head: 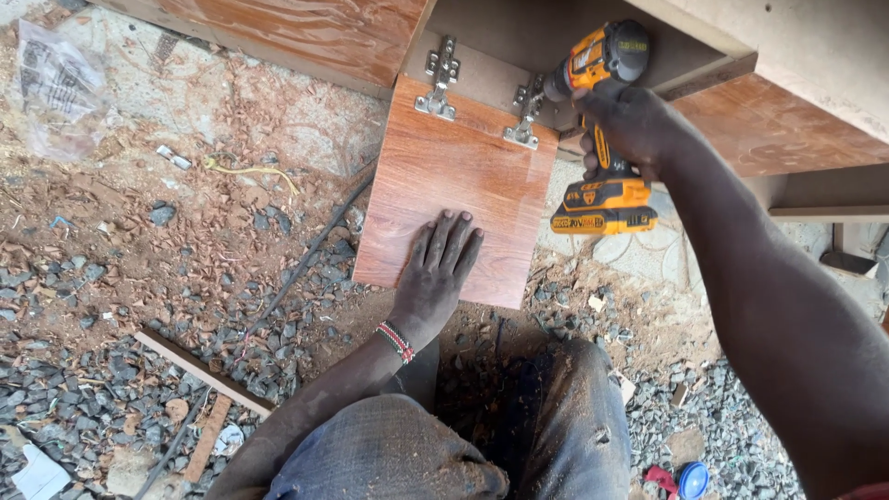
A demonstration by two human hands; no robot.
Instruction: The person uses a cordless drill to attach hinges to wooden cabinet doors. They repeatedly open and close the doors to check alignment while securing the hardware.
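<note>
My left hand lies flat, fingers together, on a small brown wood-grain cabinet door that rests open on the ground. Two metal hinges join the door to a wooden cabinet lying on its side. My right hand grips the handle of a yellow and black cordless drill. The drill's nose points at the right hinge. A beaded band circles my left wrist.
The ground is red dirt, wood shavings and grey gravel. A black cable runs diagonally at left. A thin wood strip lies lower left. A clear plastic bag sits upper left. My knees in dusty jeans fill the bottom.
</note>
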